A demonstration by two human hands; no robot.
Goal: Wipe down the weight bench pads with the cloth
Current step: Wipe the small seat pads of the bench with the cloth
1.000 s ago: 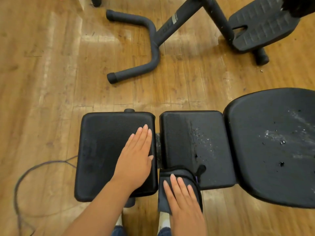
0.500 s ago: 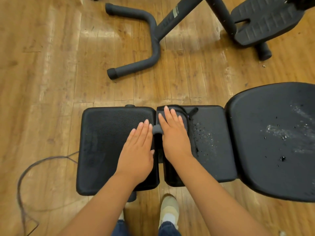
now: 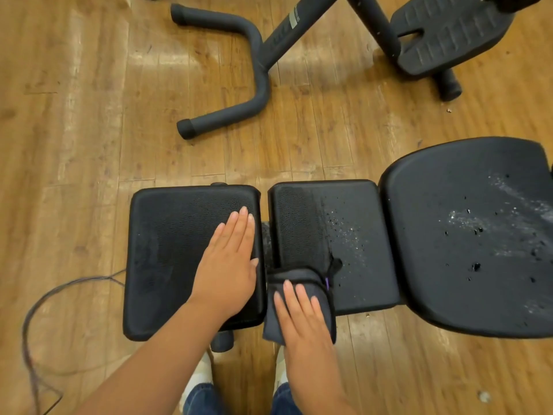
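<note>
Wooden floor (image 3: 89, 145), cloth (image 3: 299, 283) half-hidden under right hand (image 3: 305, 319)

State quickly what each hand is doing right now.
Left hand: open, flat on the left pad.
Right hand: open, pressing the cloth onto the middle pad.

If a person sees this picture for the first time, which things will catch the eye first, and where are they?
First, the two hands at the bottom centre: the left hand lies flat on the left pad, and the right hand presses a dark cloth on the near edge of the middle pad. Next, the white droplets scattered over the middle pad's right half and the large seat pad at right.
</note>
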